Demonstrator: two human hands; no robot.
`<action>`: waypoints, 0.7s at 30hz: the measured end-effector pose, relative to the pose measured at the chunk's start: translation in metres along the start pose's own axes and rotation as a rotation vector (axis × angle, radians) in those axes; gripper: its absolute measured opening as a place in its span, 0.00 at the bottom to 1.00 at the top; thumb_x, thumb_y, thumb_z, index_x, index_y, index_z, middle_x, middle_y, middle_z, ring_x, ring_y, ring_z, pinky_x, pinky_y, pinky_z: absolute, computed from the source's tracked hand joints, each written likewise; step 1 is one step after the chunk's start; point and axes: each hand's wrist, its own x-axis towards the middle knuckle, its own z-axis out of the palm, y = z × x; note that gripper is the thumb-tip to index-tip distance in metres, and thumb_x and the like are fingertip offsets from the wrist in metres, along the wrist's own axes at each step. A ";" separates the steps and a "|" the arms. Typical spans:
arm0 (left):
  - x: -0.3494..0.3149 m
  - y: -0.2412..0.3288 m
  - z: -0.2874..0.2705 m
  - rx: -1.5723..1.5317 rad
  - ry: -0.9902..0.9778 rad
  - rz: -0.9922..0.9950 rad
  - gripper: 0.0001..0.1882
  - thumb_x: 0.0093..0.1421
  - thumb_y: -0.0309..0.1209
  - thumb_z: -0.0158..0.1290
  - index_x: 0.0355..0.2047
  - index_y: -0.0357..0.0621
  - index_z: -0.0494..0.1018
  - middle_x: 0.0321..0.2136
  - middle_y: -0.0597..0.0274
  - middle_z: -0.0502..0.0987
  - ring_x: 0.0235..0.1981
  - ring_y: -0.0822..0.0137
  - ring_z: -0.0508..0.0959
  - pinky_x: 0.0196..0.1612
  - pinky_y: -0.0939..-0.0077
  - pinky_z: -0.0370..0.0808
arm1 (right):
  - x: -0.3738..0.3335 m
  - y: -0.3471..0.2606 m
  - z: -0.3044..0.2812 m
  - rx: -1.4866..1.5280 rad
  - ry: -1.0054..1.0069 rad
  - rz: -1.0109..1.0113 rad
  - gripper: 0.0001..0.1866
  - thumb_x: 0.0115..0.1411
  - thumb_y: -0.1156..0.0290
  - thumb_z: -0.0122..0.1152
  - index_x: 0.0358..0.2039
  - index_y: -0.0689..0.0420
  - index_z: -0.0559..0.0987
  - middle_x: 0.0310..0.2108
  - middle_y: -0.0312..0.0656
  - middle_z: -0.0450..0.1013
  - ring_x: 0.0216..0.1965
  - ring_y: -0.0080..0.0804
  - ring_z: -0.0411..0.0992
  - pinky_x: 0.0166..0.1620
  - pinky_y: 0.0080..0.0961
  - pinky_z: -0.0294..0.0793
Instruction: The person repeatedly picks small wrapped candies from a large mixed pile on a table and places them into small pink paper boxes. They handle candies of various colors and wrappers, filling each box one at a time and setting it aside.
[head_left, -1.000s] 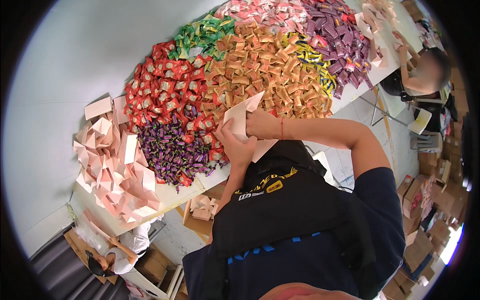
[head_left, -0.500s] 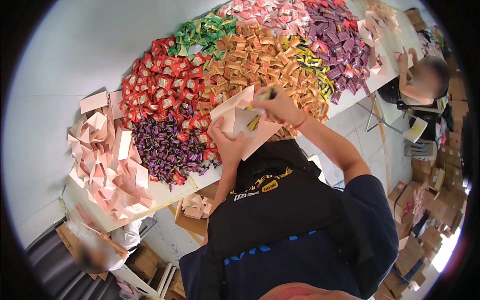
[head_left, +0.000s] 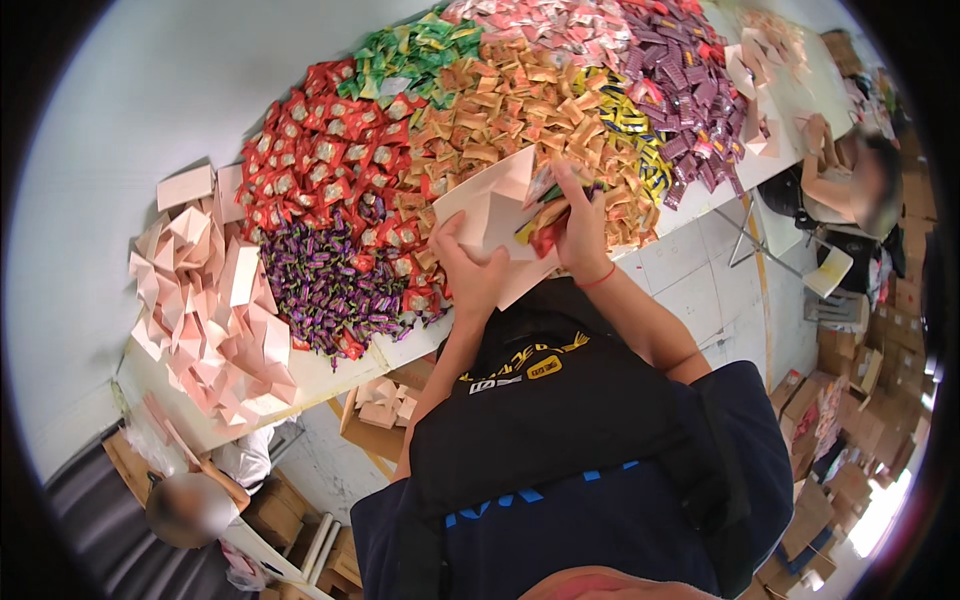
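A pale pink folded paper box (head_left: 492, 188) stands open above the near edge of the candy heap. My left hand (head_left: 472, 272) grips its left side, thumb over the near wall and fingers along the outside. At the box's right side, my right hand (head_left: 584, 222) is closed round several wrapped candies (head_left: 544, 240), in red, yellow and dark wrappers. Part of them lies inside the box mouth, and the fingers hide the rest. Orange-wrapped candies (head_left: 520, 110) lie just beyond the box, with red-wrapped candies (head_left: 325, 145) to its left.
Purple candies (head_left: 325, 285), green ones (head_left: 415, 55), yellow ones (head_left: 625, 115) and plum-coloured ones (head_left: 685, 90) cover the white table (head_left: 405, 352). Folded pink boxes (head_left: 205, 300) pile up at the left end. Co-workers sit at far right and lower left. A carton (head_left: 375, 430) stands below the table.
My right hand has turned and lowered at the box's right side, and red wrappers now show in its grip. The box has shifted slightly right, still in my left hand.
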 end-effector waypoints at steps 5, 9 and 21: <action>0.000 0.006 -0.010 -0.024 0.046 0.049 0.35 0.42 0.24 0.57 0.53 0.36 0.60 0.53 0.47 0.56 0.57 0.50 0.58 0.61 0.61 0.56 | -0.014 0.017 -0.005 -0.220 -0.189 -0.137 0.18 0.67 0.60 0.47 0.36 0.63 0.77 0.28 0.37 0.74 0.28 0.20 0.70 0.33 0.17 0.68; -0.002 0.010 -0.014 -0.065 0.048 0.079 0.35 0.41 0.23 0.56 0.52 0.35 0.61 0.50 0.49 0.58 0.56 0.52 0.58 0.61 0.62 0.56 | -0.015 0.025 -0.013 -0.364 -0.241 -0.202 0.23 0.68 0.57 0.40 0.38 0.62 0.78 0.32 0.37 0.74 0.26 0.18 0.66 0.31 0.15 0.65; -0.012 -0.013 0.005 -0.155 -0.161 0.083 0.33 0.41 0.21 0.55 0.51 0.35 0.61 0.50 0.51 0.59 0.55 0.54 0.60 0.60 0.64 0.57 | -0.055 0.025 -0.031 -0.368 -0.195 -0.261 0.26 0.65 0.61 0.34 0.44 0.68 0.76 0.49 0.50 0.72 0.63 0.40 0.57 0.63 0.34 0.54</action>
